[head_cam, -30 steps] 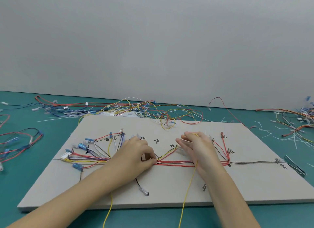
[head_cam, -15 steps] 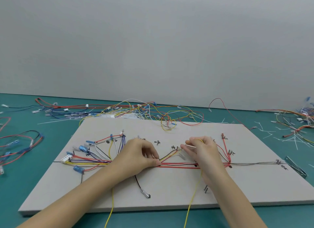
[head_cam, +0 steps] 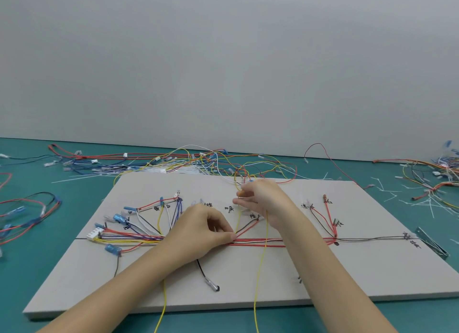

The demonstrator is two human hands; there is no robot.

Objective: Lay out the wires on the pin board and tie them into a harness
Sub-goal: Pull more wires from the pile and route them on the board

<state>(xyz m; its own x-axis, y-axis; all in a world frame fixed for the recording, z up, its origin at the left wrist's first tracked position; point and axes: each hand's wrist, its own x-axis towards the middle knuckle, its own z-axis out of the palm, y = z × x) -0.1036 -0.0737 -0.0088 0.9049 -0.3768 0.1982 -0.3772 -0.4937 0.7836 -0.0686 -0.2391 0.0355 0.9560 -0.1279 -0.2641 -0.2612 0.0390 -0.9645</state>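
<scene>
A grey pin board [head_cam: 248, 283] lies flat on a teal table [head_cam: 49, 270], and both of the person's bare hands work over its middle. The left hand [head_cam: 201, 231] rests on the board with curled fingers and pinches the main wire bundle [head_cam: 260, 242], a run of red, white and dark wires that crosses the board from left to right. The right hand [head_cam: 263, 198] is raised slightly farther back, and its thumb and fingertips pinch the upper end of a yellow wire [head_cam: 260, 270]; that wire drops across the bundle and runs off the near edge of the board. A 2nd yellow strand [head_cam: 163, 300] leaves the near edge from under the left forearm.

At the left end of the bundle a white connector [head_cam: 95, 233] sits on the board, with blue-sleeved terminals [head_cam: 116, 218] fanned out around it. At the right, red wires [head_cam: 329, 221] branch up from the bundle, and a dark wire [head_cam: 372, 239] carries on toward the right edge. A black lead with a clear tip [head_cam: 207, 278] lies on the near part of the board.

Short black handwritten labels sit beside the pins; they look like Chinese characters, but they are too small and blurred to read.

Behind the board lies a tangle of loose wires [head_cam: 198, 161]. More wire bundles lie at the far left [head_cam: 27, 216] and far right [head_cam: 434, 178], with white cable-tie offcuts [head_cam: 392, 196] scattered near the right one. A metal strip [head_cam: 433, 243] rests at the board's right edge.
</scene>
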